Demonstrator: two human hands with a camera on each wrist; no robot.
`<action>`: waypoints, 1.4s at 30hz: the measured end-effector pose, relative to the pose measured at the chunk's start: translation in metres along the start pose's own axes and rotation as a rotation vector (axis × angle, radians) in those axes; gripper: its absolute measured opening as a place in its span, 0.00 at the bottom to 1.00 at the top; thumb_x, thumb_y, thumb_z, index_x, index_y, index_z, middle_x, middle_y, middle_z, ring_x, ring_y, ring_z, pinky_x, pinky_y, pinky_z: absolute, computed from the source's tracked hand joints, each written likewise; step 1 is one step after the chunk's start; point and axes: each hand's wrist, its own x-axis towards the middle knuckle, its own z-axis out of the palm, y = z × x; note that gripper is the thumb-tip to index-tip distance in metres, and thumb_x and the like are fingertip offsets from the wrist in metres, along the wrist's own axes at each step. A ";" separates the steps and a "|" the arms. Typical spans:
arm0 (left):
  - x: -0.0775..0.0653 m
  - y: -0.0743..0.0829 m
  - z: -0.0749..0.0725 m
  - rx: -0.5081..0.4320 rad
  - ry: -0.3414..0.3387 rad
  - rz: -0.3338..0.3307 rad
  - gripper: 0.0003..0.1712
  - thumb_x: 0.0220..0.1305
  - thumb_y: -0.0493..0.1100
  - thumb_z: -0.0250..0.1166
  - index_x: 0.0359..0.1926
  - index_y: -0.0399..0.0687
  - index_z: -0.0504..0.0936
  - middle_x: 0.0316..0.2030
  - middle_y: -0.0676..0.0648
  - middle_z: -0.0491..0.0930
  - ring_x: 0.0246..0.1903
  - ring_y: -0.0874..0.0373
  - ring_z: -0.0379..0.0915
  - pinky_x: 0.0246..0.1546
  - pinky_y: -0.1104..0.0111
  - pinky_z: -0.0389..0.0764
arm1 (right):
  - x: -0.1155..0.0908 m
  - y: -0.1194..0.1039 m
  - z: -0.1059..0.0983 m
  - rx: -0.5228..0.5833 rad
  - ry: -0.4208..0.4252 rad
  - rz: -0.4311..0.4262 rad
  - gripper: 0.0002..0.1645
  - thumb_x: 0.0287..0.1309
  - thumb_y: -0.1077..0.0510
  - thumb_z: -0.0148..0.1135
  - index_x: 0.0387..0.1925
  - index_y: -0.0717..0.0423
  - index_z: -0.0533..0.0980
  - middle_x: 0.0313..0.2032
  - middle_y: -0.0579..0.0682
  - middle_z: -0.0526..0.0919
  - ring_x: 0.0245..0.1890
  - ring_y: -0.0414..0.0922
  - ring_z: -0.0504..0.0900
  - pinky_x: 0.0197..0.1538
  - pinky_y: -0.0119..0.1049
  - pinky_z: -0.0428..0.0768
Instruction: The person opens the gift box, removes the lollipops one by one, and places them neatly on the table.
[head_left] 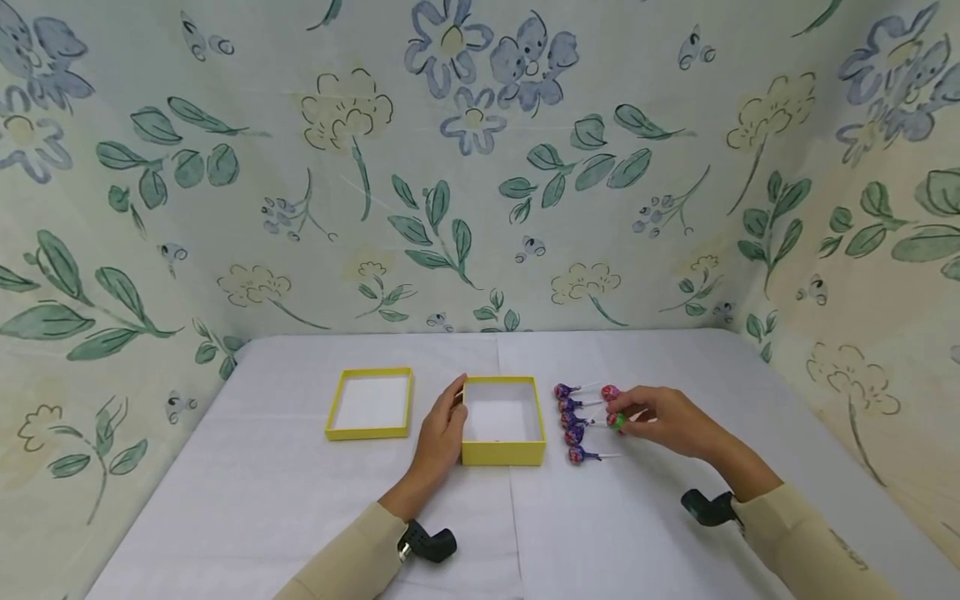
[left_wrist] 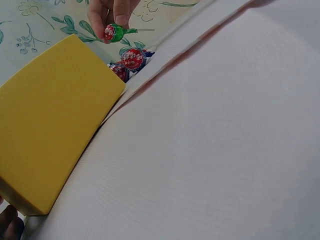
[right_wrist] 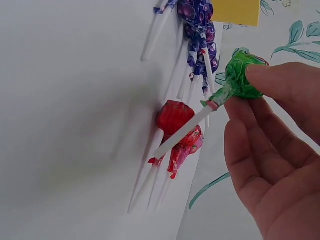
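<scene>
On table (head_left: pixel 300 500), right of yellow box (head_left: pixel 503 454), I see my right hand (head_left: pixel 671 421) pinching green lollipop (head_left: pixel 617 422) by its wrapped head, fingers (right_wrist: pixel 280 82) curled round it, stick pointing away, lifted just above row of purple lollipops (head_left: pixel 572 421); red lollipop (head_left: pixel 610 392) lies beside them; left hand (head_left: pixel 442 433) rests against box's left wall, fingers straight; yellow lid (head_left: pixel 371 431) lies apart, further left.
</scene>
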 end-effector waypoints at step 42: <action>0.000 0.001 -0.001 0.002 -0.003 -0.012 0.27 0.75 0.43 0.44 0.72 0.63 0.60 0.69 0.56 0.62 0.66 0.57 0.61 0.66 0.59 0.65 | -0.008 0.023 0.020 -0.239 0.005 -0.034 0.16 0.49 0.70 0.69 0.39 0.50 0.83 0.41 0.45 0.83 0.41 0.45 0.80 0.41 0.37 0.84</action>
